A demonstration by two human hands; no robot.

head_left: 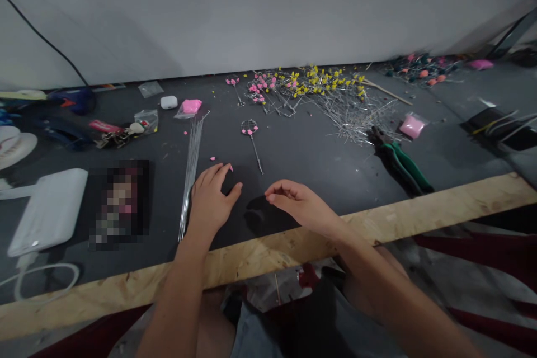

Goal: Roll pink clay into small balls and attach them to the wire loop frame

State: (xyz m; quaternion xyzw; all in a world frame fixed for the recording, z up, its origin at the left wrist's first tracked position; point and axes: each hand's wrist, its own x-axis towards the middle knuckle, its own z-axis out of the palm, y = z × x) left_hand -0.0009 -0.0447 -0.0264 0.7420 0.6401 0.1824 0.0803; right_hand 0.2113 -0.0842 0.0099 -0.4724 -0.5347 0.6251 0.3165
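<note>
My left hand rests palm-down on the dark table top, fingers spread, right beside a bundle of thin wires. A tiny pink bit sits by its fingertips. My right hand hovers low near the table's front edge, fingers loosely curled, and I cannot see anything held in it. Just beyond both hands lies a small wire stem with pink beads.
A heap of wire stems with pink and yellow beads lies at the back. Green-handled pliers and a pink packet are on the right. A white device, a cable, another pink packet and a glue gun are on the left.
</note>
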